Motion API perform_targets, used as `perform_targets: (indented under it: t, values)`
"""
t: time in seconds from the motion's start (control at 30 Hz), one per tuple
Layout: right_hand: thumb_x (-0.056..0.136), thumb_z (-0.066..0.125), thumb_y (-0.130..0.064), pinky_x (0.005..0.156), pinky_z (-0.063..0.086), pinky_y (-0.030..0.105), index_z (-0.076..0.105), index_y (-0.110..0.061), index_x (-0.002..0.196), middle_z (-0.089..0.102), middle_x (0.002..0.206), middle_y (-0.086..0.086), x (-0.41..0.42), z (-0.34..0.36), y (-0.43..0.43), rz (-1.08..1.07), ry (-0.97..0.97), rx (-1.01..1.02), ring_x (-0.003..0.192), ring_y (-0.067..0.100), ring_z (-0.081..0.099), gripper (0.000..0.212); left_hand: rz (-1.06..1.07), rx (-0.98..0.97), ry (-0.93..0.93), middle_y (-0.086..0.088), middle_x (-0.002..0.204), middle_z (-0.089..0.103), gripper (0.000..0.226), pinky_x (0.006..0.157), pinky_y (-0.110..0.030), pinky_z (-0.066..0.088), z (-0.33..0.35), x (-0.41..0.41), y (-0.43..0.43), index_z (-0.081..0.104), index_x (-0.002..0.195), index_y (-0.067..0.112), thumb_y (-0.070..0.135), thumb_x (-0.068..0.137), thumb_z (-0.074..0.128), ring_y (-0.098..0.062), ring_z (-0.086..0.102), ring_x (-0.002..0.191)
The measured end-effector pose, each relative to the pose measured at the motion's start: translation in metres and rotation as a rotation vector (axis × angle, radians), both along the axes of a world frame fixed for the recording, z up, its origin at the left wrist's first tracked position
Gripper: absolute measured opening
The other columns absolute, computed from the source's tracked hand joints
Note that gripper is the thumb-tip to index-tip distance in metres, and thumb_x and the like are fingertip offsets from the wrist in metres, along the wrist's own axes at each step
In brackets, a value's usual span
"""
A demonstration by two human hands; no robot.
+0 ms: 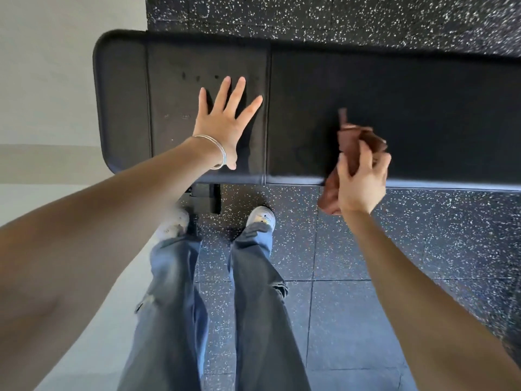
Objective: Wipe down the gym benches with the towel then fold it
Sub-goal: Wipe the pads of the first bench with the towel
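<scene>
The left hand [222,122] is spread wide, all fingers straight and fanned toward twelve and one o'clock, thumb pointing down toward six, holding nothing; it lies over the short pad [172,88] at the nine o'clock end of the black bench [423,108], and I cannot tell whether the palm presses the pad or sits just above it. Thin silver bangles [219,152] ring that wrist. The right hand [362,184], at about three o'clock from the middle of the view, has its fingers curled and grips a bunched brown towel [358,142]. The towel is blurred; one end sticks out of the fist toward twelve o'clock over the long pad near its front edge, and another fold hangs out toward seven o'clock, past the bench edge and above the speckled floor [366,249]. At six o'clock are blue jeans [253,277] and pale shoes [262,217] by the bench leg
</scene>
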State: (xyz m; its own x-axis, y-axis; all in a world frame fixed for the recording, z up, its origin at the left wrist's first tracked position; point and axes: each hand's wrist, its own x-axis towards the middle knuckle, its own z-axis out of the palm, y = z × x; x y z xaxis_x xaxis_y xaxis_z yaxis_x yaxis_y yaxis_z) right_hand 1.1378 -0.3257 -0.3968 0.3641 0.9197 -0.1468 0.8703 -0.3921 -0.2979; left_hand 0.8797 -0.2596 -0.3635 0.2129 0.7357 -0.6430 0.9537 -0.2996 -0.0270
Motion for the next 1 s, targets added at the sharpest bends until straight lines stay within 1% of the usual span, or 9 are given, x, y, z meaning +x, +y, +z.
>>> perform_targets:
  t: [0.1, 0.17, 0.33, 0.47, 0.53, 0.67, 0.73, 0.9, 1.0]
  values:
    - [0.085, 0.058, -0.036, 0.072, 0.049, 0.044, 0.058, -0.020, 0.123, 0.050, 0.119, 0.021, -0.039, -0.003, 0.005, -0.293, -0.017, 0.014, 0.101, 0.037, 0.051, 0.041, 0.000, 0.016, -0.044, -0.007, 0.155, -0.023, 0.140, 0.114, -0.061, 0.003, -0.004, -0.005, 0.001, -0.013, 0.148, 0.032, 0.040, 0.052, 0.088, -0.030, -0.018, 0.144]
    - [0.085, 0.060, -0.033, 0.068, 0.050, 0.043, 0.060, -0.018, 0.122, 0.051, 0.117, 0.022, -0.070, -0.001, 0.008, -0.369, 0.010, 0.044, 0.096, 0.037, 0.052, 0.040, -0.003, 0.016, -0.065, -0.006, 0.156, -0.023, 0.140, 0.113, -0.061, 0.002, -0.006, -0.009, 0.002, -0.013, 0.148, 0.034, 0.042, 0.051, 0.088, -0.029, -0.018, 0.144]
    - [0.085, 0.064, -0.029, 0.059, 0.049, 0.040, 0.062, -0.014, 0.118, 0.054, 0.108, 0.023, -0.145, 0.006, -0.009, -0.080, 0.090, 0.034, 0.091, 0.038, 0.054, 0.036, -0.060, 0.031, -0.105, -0.008, 0.156, -0.021, 0.135, 0.112, -0.060, 0.002, -0.009, -0.013, 0.002, -0.010, 0.149, 0.030, 0.049, 0.055, 0.084, -0.031, -0.016, 0.144]
    - [0.086, 0.064, -0.031, 0.062, 0.051, 0.041, 0.061, -0.015, 0.120, 0.053, 0.110, 0.020, -0.155, 0.007, -0.010, -0.027, 0.152, 0.005, 0.093, 0.037, 0.055, 0.037, -0.154, 0.062, -0.151, -0.008, 0.158, -0.015, 0.130, 0.113, -0.059, 0.001, -0.010, -0.047, 0.002, -0.006, 0.151, 0.022, 0.055, 0.059, 0.080, -0.029, -0.010, 0.146]
    - [0.084, 0.067, -0.030, 0.065, 0.052, 0.041, 0.062, -0.016, 0.119, 0.053, 0.108, 0.021, -0.150, 0.008, -0.021, 0.019, 0.146, -0.004, 0.092, 0.038, 0.056, 0.037, -0.117, 0.087, -0.183, -0.007, 0.158, -0.013, 0.133, 0.113, -0.058, 0.001, -0.009, -0.079, 0.007, -0.004, 0.151, 0.020, 0.055, 0.055, 0.082, -0.028, -0.009, 0.146]
    - [0.080, 0.073, -0.025, 0.054, 0.052, 0.042, 0.066, -0.013, 0.113, 0.056, 0.101, 0.024, -0.188, 0.011, -0.039, 0.101, 0.093, -0.023, 0.084, 0.040, 0.059, 0.036, -0.018, 0.092, -0.139, -0.008, 0.159, -0.007, 0.138, 0.113, -0.057, 0.004, -0.004, -0.150, 0.024, -0.001, 0.151, 0.018, 0.052, 0.049, 0.087, -0.030, -0.005, 0.146]
    - [0.081, 0.071, -0.027, 0.056, 0.052, 0.042, 0.066, -0.012, 0.112, 0.057, 0.100, 0.024, -0.208, 0.008, -0.020, 0.042, 0.068, 0.003, 0.084, 0.039, 0.059, 0.035, -0.012, 0.052, -0.124, -0.007, 0.159, -0.008, 0.139, 0.114, -0.055, 0.006, -0.003, -0.176, 0.031, -0.002, 0.151, 0.016, 0.047, 0.050, 0.089, -0.029, -0.005, 0.146]
    - [0.090, 0.053, -0.042, 0.074, 0.047, 0.042, 0.054, -0.022, 0.126, 0.045, 0.129, 0.014, -0.212, 0.001, 0.086, -0.003, -0.031, 0.000, 0.106, 0.034, 0.051, 0.042, -0.088, -0.002, -0.153, -0.006, 0.158, -0.014, 0.139, 0.116, -0.049, 0.008, -0.005, -0.190, 0.036, -0.005, 0.150, 0.011, 0.040, 0.053, 0.089, -0.029, -0.008, 0.146]
    - [0.089, 0.051, -0.045, 0.076, 0.044, 0.038, 0.052, -0.024, 0.127, 0.042, 0.133, 0.010, -0.207, 0.001, 0.149, -0.041, -0.063, -0.012, 0.110, 0.031, 0.049, 0.043, -0.071, 0.009, -0.158, -0.005, 0.158, -0.016, 0.139, 0.116, -0.048, 0.007, -0.009, -0.191, 0.033, -0.007, 0.150, 0.012, 0.038, 0.053, 0.089, -0.028, -0.009, 0.146]
